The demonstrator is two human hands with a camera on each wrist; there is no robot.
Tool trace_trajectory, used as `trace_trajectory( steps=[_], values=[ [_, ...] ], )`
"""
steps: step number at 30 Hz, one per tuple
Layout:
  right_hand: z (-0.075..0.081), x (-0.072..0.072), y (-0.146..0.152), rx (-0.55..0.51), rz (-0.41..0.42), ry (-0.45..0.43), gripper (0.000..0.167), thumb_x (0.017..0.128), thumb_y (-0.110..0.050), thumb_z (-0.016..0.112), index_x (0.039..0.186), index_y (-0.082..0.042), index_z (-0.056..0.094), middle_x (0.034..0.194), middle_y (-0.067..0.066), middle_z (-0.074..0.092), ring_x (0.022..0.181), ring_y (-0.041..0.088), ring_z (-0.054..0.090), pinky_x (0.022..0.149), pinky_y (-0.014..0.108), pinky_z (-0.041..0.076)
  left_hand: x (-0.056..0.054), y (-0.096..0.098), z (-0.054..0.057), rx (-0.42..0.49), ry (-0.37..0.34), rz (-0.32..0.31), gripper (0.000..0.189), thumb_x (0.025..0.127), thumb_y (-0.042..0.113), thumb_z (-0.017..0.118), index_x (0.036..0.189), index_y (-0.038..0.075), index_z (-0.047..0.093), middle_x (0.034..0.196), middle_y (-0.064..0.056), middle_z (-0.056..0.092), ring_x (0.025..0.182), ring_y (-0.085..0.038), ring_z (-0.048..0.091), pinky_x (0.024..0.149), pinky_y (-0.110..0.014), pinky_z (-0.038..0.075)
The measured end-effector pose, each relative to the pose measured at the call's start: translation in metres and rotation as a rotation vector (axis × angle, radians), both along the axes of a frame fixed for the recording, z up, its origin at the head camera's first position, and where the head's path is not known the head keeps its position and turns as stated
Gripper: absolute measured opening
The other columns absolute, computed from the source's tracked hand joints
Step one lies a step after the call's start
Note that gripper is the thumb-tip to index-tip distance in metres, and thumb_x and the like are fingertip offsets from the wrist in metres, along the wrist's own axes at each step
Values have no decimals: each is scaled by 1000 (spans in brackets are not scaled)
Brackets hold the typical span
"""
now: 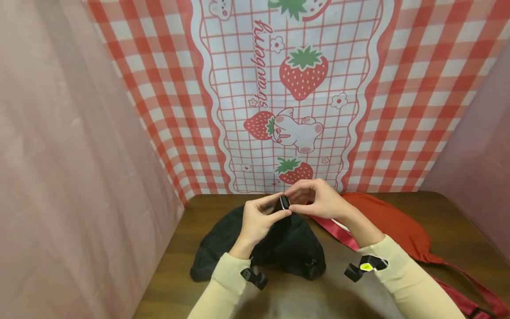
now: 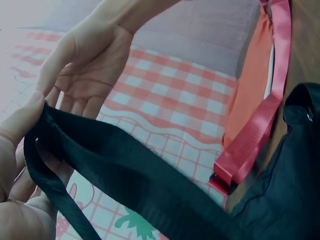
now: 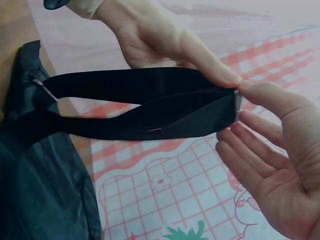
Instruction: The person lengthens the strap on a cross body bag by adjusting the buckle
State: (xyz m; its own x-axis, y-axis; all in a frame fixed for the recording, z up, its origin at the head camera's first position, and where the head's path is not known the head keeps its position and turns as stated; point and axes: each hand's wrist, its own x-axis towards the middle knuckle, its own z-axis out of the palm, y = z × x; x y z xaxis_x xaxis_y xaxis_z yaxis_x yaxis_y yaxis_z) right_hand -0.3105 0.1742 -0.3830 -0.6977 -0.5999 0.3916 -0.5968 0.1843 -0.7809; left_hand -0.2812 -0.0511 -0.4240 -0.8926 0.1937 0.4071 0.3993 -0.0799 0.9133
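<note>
Left hand [image 1: 255,221] and right hand [image 1: 324,201] are meeting fingertip to fingertip, both in a light pinch on the looped end of a black strap [image 3: 135,82]. Thumb and fingers are only slightly apart, with room for the little metal-edged slider [image 3: 238,105]. Any tips?

– Where's the rest of it?

– Strap runs back to the black bag [image 1: 217,248], slumped on the wooden table [image 1: 167,266]. Slider's up in the air above it, right between the hands. Can't tell which fingertips are on metal and which are only on webbing.

– Then I'd let one hand own the slider and the other just feed webbing. If both pinch the same spot, they'll probably fight each other. Hold the slider square to the strap so the edges don't jam.

– Webbing looks folded over near the slider in the right wrist view. Twisted?

– Hard to say from there. I'd flatten it with a thumb first, since a bunched edge would likely snag. Work in small tugs, slack first. And mind the pinkish-red strap [image 2: 250,145] on the orange-red bag [image 1: 386,217] next to it, easy to grab by mistake.
</note>
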Motion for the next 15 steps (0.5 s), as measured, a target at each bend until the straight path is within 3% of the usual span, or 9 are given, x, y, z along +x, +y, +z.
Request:
trace_trajectory(
  steps=[5,10,15],
  values=[
    [2,-2,-1,62,19,11,28,88,-4,85,113,-10,75,111,10,72,96,17,77,87,36,66,1,0,-3,-58,52,-13,43,85,0,87,127,-1,77,123,-22,78,113,-28,77,95,-30,63],
    [6,-4,-6,150,-31,69,30,81,-7,84,104,-16,68,110,3,65,93,20,68,84,37,64,0,1,-4,-106,102,12,42,85,1,88,126,0,78,122,-18,79,115,-23,76,100,-29,60],
    [9,-4,-8,108,-59,70,28,79,-2,78,101,-14,65,114,6,64,96,23,62,86,32,58,0,1,-5,-95,97,36,41,87,2,87,127,1,77,123,-18,79,119,-22,75,105,-29,58]
  ],
)
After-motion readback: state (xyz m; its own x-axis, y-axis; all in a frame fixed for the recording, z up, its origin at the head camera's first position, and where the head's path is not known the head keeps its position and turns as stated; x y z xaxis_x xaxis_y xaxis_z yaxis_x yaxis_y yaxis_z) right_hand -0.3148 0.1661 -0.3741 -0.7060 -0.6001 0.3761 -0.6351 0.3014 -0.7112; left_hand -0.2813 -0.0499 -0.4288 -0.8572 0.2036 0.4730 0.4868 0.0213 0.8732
